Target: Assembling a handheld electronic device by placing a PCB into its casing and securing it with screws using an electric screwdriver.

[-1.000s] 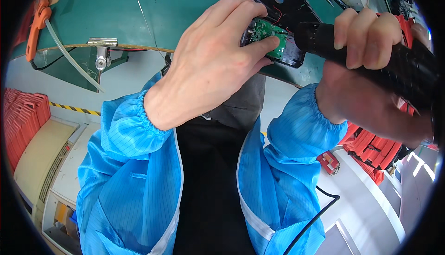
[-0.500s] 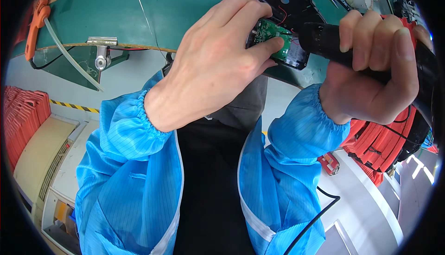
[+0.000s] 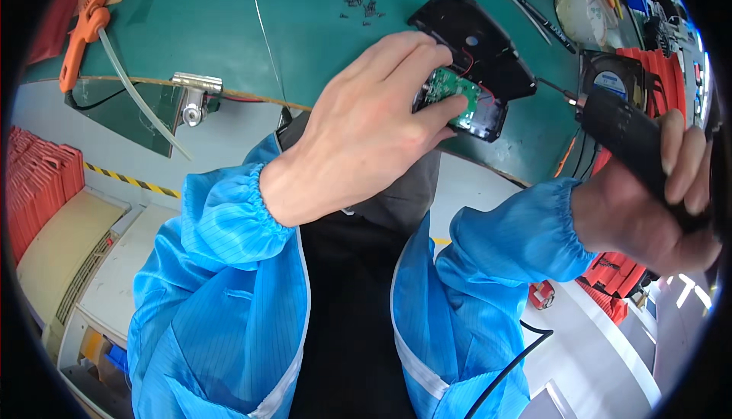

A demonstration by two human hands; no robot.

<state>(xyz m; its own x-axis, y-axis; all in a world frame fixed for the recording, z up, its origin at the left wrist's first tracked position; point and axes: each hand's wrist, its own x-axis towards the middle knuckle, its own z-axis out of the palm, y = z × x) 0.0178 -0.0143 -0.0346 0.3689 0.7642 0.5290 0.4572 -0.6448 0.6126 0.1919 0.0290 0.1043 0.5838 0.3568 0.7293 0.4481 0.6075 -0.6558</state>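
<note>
My left hand [image 3: 358, 125] grips a small black housing [image 3: 488, 123] at the front edge of the bench, its thumb lying on the green circuit board [image 3: 467, 108] inside. A thin red wire runs from the board to a larger black plastic cover [image 3: 480, 38] lying just behind it. Off to the right, my right hand [image 3: 640, 205] is wrapped around a black electric screwdriver [image 3: 621, 133]. The bit points left toward the cover and is apart from the board. Part of the right hand is blurred and cut by the dark rim.
Small dark screws [image 3: 366, 6] lie loose on the green bench mat [image 3: 206, 30]. An orange glue gun [image 3: 85, 26] and a metal clip [image 3: 196, 100] sit at the left edge. Pens [image 3: 545, 24], a tape roll [image 3: 581, 16] and red stacked pieces [image 3: 656, 76] are at right.
My right hand has drawn the screwdriver right and nearer to me, away from the circuit board. My left hand still grips the housing. The whole view has shifted slightly.
</note>
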